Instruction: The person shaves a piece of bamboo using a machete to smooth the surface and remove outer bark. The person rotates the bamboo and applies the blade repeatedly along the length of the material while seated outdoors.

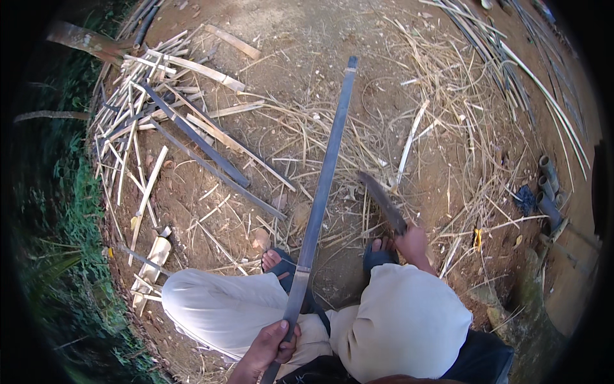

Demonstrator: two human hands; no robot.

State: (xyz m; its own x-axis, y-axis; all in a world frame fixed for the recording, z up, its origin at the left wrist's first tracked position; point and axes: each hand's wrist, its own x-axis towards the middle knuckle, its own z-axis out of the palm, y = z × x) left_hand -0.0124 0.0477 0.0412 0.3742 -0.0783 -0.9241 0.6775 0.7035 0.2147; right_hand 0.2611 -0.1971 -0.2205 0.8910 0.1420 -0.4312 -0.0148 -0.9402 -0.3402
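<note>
My left hand (272,345) is wrapped round the lower part of a long dark bamboo strip (324,173). The strip slants up and away between my knees, its far end above the littered ground. To the right, beside my right knee, my right hand (412,244) grips the handle of a machete (382,203). Its dark, slightly curved blade points away and to the left, apart from the strip. Part of the handle is hidden inside my fist.
Split bamboo pieces (137,109) lie heaped at the left, with dark strips (198,137) nearby. Thin shavings (441,96) cover the ground ahead. Long bamboo lengths (499,57) lie at the far right, and bamboo tubes (548,182) stand below them. Green plants (70,224) edge the left.
</note>
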